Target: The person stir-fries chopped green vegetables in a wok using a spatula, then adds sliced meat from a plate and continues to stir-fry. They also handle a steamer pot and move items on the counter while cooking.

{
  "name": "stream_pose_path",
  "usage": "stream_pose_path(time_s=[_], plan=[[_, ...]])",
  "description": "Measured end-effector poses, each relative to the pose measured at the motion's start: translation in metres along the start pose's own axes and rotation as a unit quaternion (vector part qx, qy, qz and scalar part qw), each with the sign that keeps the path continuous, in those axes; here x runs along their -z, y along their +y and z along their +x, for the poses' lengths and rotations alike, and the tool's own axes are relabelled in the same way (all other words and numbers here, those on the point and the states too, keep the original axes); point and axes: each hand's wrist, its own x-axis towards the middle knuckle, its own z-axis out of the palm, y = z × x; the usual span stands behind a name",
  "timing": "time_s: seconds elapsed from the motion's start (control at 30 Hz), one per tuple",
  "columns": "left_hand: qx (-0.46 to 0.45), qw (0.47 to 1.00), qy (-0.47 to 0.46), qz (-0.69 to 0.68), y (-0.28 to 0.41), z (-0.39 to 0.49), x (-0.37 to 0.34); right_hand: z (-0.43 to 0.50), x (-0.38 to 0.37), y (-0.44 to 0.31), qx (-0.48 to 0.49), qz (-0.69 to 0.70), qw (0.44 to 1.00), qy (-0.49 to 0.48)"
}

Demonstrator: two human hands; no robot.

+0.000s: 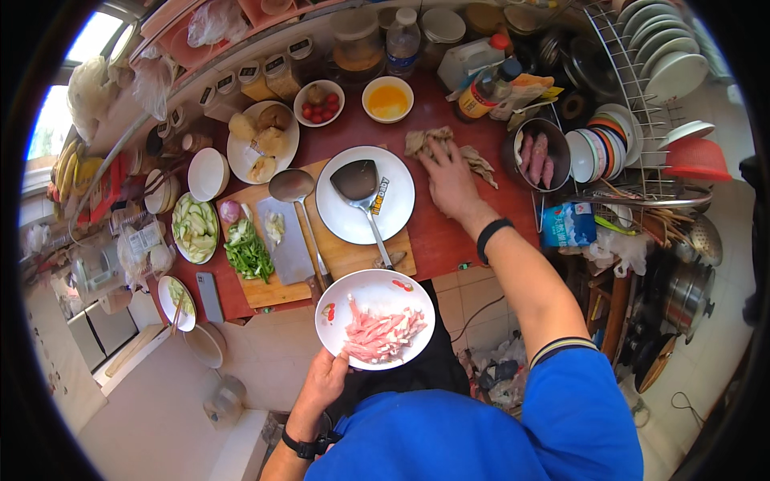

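Note:
My left hand [328,376] grips the lower left rim of a white plate [355,285] with a cherry print, in front of the table edge. Strips of raw meat [385,337] lie on it. My right hand [451,186] reaches over the red table, its spread fingers on a crumpled, stained rag [428,141]; whether they grip the cloth is unclear. Between my hands, a wok spatula [355,183] rests across a second white plate [337,219]. Left of it, a metal ladle [292,185] and a cleaver [286,252] lie on a wooden cutting board [397,249].
Chopped green pepper [248,252] and a peeled onion [230,211] sit on the board. Around it stand a plate of sliced squash [195,228], a phone [209,296], a bowl of beaten egg [388,102], a sauce bottle [488,90], a pot of sweet potatoes [535,159] and a dish rack [643,126].

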Motion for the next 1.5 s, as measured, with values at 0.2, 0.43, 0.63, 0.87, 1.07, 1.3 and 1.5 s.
stream_pose_path(time_s=[0.2,0.43,0.63,0.87,1.07,1.3,1.5], plan=[[-0.016,1.0,0.002,-0.001,0.015,0.003,-0.003,-0.076,0.003,-0.023,0.006,0.041,0.999,-0.025],[-0.021,0.999,-0.034,0.011,0.028,0.016,-0.003,-0.185,0.011,-0.059,-0.029,0.087,0.993,-0.076],[-0.042,0.996,-0.074,0.04,0.05,0.029,-0.017,-0.213,0.022,-0.064,-0.039,0.13,0.985,-0.105],[-0.054,0.991,-0.083,0.093,0.071,0.064,-0.045,-0.19,0.023,-0.004,-0.185,-0.015,0.982,-0.029],[-0.072,0.992,-0.073,0.075,0.084,0.093,-0.076,-0.158,0.009,0.027,-0.303,-0.025,0.953,0.011],[-0.038,0.996,-0.073,0.032,0.108,0.129,-0.125,-0.168,-0.001,0.003,-0.255,0.225,0.94,-0.006],[-0.034,0.989,-0.096,0.103,0.109,0.19,-0.171,-0.201,-0.029,-0.055,-0.236,0.427,0.87,-0.068]])
